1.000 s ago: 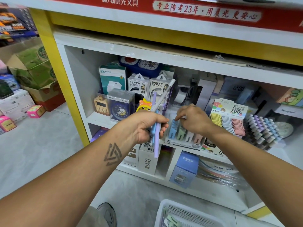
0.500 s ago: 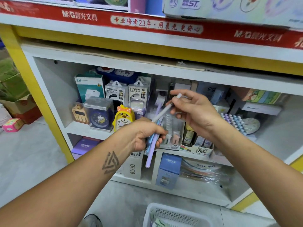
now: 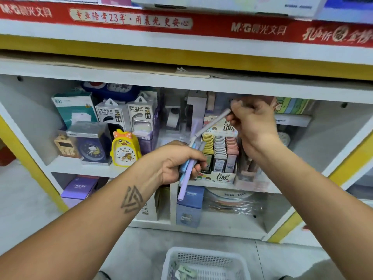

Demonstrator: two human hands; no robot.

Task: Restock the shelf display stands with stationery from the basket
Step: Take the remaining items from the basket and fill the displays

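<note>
The left hand (image 3: 177, 162) grips a bundle of pens (image 3: 186, 176), tips pointing down-left. The right hand (image 3: 252, 122) pinches one grey pen (image 3: 212, 124), slanted up-right, under the shelf edge (image 3: 181, 81).

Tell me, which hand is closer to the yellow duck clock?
Left. The left hand, gripping a bunch of pens, sits just right of the yellow duck clock. The right hand is farther right and higher, pinching one pen.

Shop shelving fills your view.
You're facing a white shelf unit (image 3: 201, 85) with yellow trim (image 3: 181, 57) and red banner (image 3: 201, 25), pale grey floor (image 3: 24, 199) beneath.
</note>
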